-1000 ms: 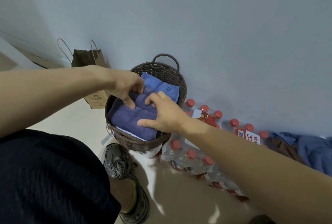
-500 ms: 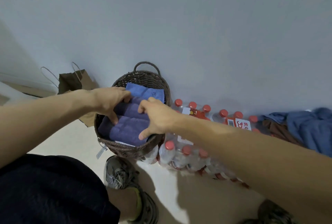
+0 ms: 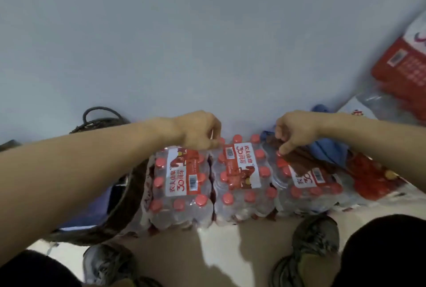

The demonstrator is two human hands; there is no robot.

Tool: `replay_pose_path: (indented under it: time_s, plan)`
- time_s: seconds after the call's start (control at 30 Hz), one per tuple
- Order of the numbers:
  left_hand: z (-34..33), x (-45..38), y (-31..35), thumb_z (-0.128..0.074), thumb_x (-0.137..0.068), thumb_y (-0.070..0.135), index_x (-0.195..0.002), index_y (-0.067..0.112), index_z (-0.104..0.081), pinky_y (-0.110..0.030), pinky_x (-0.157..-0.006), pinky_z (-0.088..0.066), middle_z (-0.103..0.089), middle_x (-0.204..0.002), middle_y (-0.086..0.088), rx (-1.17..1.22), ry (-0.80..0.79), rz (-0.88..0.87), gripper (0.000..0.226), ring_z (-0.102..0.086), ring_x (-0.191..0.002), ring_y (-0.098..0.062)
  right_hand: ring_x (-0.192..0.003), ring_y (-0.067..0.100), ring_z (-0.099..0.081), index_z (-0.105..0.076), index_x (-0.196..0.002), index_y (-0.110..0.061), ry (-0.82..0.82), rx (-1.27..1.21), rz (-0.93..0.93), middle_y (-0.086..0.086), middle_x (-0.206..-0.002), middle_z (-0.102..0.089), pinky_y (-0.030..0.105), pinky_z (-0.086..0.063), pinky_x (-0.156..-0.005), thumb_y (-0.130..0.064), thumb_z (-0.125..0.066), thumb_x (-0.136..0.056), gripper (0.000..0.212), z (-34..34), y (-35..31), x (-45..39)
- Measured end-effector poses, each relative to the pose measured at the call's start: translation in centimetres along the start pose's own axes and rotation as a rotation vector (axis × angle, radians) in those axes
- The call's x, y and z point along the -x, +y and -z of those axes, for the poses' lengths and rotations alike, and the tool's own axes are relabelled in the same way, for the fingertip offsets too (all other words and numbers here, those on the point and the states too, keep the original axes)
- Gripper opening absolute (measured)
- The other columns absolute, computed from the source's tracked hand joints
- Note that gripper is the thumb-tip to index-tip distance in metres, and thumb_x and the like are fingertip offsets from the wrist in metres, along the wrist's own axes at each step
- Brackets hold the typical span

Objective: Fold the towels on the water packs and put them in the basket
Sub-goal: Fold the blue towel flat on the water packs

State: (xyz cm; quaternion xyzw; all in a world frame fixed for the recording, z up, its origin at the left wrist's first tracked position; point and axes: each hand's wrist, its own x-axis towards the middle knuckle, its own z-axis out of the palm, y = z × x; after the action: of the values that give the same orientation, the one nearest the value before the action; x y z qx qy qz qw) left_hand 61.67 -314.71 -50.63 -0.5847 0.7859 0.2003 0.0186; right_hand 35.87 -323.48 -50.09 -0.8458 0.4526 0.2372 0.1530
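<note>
Against a pale wall, water packs (image 3: 239, 178) line the floor. A brown towel (image 3: 302, 160) lies on the right-hand pack, soft and limp; take its corners. The right hand (image 3: 292, 134) pinches its edge; the left hand (image 3: 200, 132) hovers curled, apparently holding nothing. The basket (image 3: 129, 194) is left.

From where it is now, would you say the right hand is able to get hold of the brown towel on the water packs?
Probably yes. The right hand is already at the near edge of the brown towel, thumb down on it, with nothing between them. Blur hides whether the fingers have actually closed on the cloth.
</note>
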Motion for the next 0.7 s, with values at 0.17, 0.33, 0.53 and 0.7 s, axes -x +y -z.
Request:
replay_pose_path:
  time_s: [0.17, 0.33, 0.53, 0.7]
  plan:
    - [-4.0, -10.0, 8.2, -0.063, -0.088, 0.031, -0.089, 0.013, -0.065, -0.021, -0.062, -0.039, -0.065, -0.085, -0.005, 0.104, 0.078, -0.008, 0.018, -0.062, -0.084, -0.027, -0.094, 0.032, -0.061, -0.067, -0.096, -0.005, 0.315, -0.116, -0.154, 0.013, -0.096, -0.066, 0.033, -0.047, -0.073, -0.024, -0.080, -0.072, 0.032, -4.7, 9.0, 2.1]
    - [-8.6, -16.2, 13.4, -0.075, -0.074, 0.025, -0.123, 0.014, -0.058, -0.009, -0.083, -0.033, -0.060, -0.118, -0.012, 0.471, 0.015, 0.010, 0.053, -0.058, -0.111, -0.030, -0.110, 0.038, -0.051, -0.040, -0.135, -0.011, 0.328, -0.227, -0.353, 0.020, -0.129, -0.040, 0.038, -0.048, -0.093, -0.037, -0.074, -0.080, 0.069, -9.0, 11.7, 2.0]
    - [-12.8, -20.4, 16.6, -0.070, -0.084, 0.000, -0.152, 0.015, -0.026, -0.009, -0.082, -0.044, -0.043, -0.148, -0.009, 0.878, -0.083, 0.088, 0.083, -0.048, -0.125, -0.016, -0.131, 0.044, -0.038, 0.002, -0.153, -0.003, 0.331, -0.532, -0.495, 0.026, -0.150, -0.018, 0.046, -0.042, -0.105, -0.035, -0.073, -0.085, 0.105, -12.8, 10.8, 0.3]
    - [-12.5, -21.6, 17.1, -0.061, -0.084, -0.007, -0.145, 0.013, -0.040, -0.014, -0.073, -0.050, -0.059, -0.132, -0.016, 1.145, -0.114, 0.226, 0.068, -0.059, -0.112, -0.023, -0.130, 0.035, -0.042, -0.033, -0.142, -0.007, 0.323, -0.614, -0.503, 0.017, -0.143, -0.040, 0.041, -0.041, -0.104, -0.038, -0.069, -0.088, 0.072, -13.3, 12.1, -0.2]
